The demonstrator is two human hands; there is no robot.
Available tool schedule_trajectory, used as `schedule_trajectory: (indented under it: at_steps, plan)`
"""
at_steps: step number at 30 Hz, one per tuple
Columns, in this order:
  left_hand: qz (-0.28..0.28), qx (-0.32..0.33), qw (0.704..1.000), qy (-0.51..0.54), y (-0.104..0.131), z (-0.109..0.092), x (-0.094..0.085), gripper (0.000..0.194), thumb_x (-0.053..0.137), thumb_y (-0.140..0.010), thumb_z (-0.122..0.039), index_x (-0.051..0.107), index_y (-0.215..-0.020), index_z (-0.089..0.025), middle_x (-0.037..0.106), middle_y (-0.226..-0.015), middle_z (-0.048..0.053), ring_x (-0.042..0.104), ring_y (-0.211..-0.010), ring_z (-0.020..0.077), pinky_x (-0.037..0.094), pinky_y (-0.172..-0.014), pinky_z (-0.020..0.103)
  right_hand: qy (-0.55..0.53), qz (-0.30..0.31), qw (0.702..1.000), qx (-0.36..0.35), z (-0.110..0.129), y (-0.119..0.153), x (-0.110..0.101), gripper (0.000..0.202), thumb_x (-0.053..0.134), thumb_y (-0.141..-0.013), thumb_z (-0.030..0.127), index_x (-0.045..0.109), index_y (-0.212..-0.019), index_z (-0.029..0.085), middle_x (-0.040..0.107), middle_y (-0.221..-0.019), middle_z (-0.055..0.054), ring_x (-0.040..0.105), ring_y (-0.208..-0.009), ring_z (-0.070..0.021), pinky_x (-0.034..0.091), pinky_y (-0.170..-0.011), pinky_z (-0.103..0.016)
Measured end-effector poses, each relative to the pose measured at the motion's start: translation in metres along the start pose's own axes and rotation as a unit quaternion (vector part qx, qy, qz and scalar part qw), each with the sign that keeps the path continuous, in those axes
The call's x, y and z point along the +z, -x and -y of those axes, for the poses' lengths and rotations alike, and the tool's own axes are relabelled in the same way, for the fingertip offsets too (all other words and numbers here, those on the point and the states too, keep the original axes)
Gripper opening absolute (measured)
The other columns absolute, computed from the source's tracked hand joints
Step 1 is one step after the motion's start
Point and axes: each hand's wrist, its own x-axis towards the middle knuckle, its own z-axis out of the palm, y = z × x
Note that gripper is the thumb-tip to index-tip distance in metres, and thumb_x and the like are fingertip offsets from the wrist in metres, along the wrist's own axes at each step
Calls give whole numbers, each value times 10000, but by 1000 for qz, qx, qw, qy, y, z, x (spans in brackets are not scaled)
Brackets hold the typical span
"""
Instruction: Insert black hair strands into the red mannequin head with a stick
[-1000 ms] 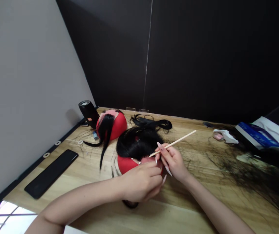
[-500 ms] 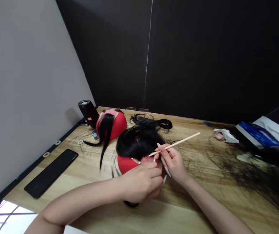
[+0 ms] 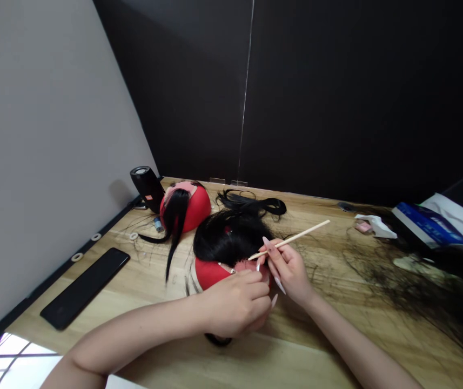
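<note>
My right hand pinches a thin pale wooden stick, whose lower tip meets the edge of the black hair on a red head form. That red form lies in front of me with black hair swept over its far side and a pink patch showing at the near edge. Closed against the form's near side is my left hand, its fingers curled; what they pinch, if anything, is hidden.
A second red form with black hair stands behind, beside a black cylindrical speaker. A black phone lies at left. Loose hair spreads at right near a blue-and-white packet and a crumpled tissue. A dark panel closes the back.
The stick and my right hand have shifted very slightly, with the stick's upper end a little further left. My left hand stays in nearly the same place.
</note>
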Motion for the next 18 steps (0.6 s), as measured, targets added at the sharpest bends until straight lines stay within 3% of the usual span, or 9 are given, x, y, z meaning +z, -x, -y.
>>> schedule_trajectory:
  at_steps: [18]
  plan:
    - [-93,75,993,-23,0,3,6,266,539,-875,-148,533,-609,-154,490,-609,13,409,-615,149,380,-618,297,-1,65,998,-6,-3,0,-8,398,596,-900,534,579,-828,143,630,-636,-20,326,-363,-20,257,-370,-160]
